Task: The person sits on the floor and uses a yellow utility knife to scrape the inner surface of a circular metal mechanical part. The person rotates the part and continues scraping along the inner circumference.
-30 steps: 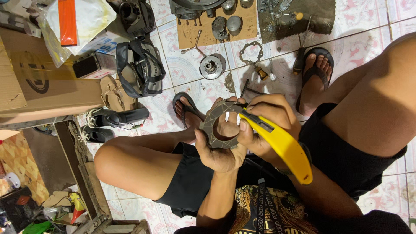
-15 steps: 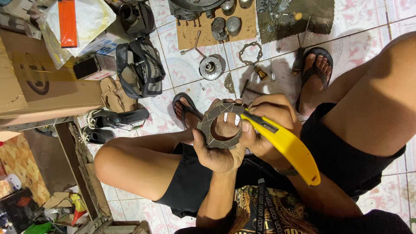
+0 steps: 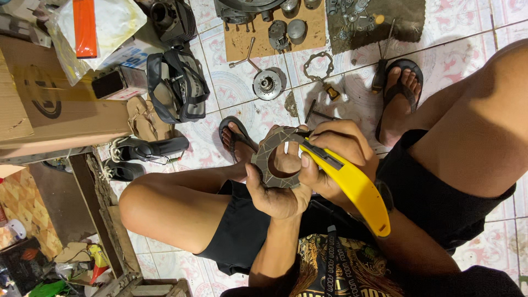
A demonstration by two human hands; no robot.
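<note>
Head view looks down at one person sitting on a tiled floor (image 3: 242,91), with two bare knees up and two feet in dark sandals. One big cardboard box (image 3: 52,110) sits at the left side, and part of it is cut off by the edge. One black bag (image 3: 176,88) lies next to it, and one flat brown board (image 3: 275,30) with metal engine parts lies at the top. Those parts are small and crowded, so they are hard to count.

One yellow utility knife (image 3: 352,184) is in the right hand (image 3: 335,159), which is closed tight around its handle. The front end of the knife rests on the ring, and the blade is too small to see.

One gasket ring (image 3: 278,157) sits in the left hand (image 3: 278,190), above the lap. It is flat, grey-brown and dirty, with a big round hole in the middle and bumpy edges. The left fingers curl around it from below, so its lower edge is hidden.
</note>
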